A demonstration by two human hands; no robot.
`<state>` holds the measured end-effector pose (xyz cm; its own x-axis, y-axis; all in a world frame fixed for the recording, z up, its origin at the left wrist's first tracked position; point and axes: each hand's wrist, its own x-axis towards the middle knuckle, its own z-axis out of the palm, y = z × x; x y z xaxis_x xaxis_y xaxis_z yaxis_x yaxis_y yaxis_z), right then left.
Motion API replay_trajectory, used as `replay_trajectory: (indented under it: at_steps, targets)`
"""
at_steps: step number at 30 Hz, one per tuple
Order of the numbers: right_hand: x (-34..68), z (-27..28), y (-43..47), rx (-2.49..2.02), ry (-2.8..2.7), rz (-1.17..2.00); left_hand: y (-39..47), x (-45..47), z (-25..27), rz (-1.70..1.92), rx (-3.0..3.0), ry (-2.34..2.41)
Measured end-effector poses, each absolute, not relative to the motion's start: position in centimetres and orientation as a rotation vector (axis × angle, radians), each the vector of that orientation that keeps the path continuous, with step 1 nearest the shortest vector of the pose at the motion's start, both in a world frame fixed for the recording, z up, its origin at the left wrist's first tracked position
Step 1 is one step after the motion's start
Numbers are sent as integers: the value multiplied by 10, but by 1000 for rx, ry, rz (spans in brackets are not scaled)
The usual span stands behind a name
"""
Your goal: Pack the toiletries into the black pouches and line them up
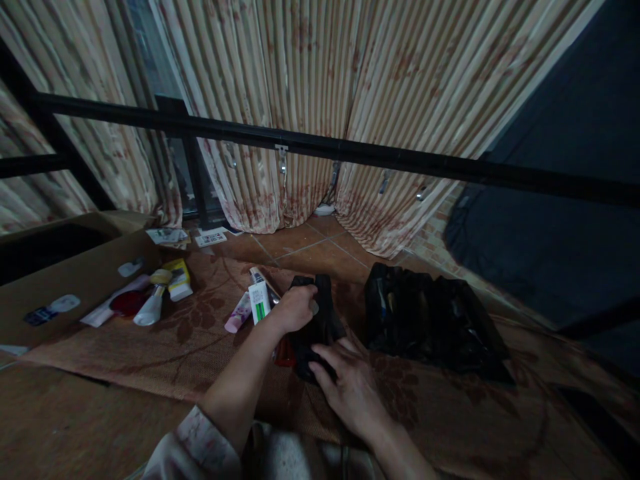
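Pouch (316, 330) apparently being handled; left hand (296, 308) at far end, right hand (353, 387) at near end, can't tell grips; next needs steadiness.

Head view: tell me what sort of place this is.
Probably a room in a home, though the light is dim: long patterned curtains, a tiled floor and a leaf-patterned cloth under the scattered tubes suggest it.
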<state>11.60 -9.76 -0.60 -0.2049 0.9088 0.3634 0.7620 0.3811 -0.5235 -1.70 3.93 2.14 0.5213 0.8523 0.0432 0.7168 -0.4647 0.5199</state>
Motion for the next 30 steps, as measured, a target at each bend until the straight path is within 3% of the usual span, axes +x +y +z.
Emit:
replay_trajectory:
  at_steps: [5, 7, 14, 22, 30]
  targets:
    - [118, -7, -97, -1438, -2005, 259, 45, -30, 24, 962, 2068, 1241]
    - [119, -8, -97, -1458, -1974, 232, 47, -37, 24, 1018, 2013, 1335]
    - [124, -15, -95, -1495, -1858, 204, 44, -51, 19, 189, 2143, 1782]
    - [122, -15, -95, -1466, -1879, 175, 36, -39, -3, -32, 2119, 1699]
    - [121, -12, -97, -1490, -1884, 171, 40, -34, -19, 63, 2033, 1697]
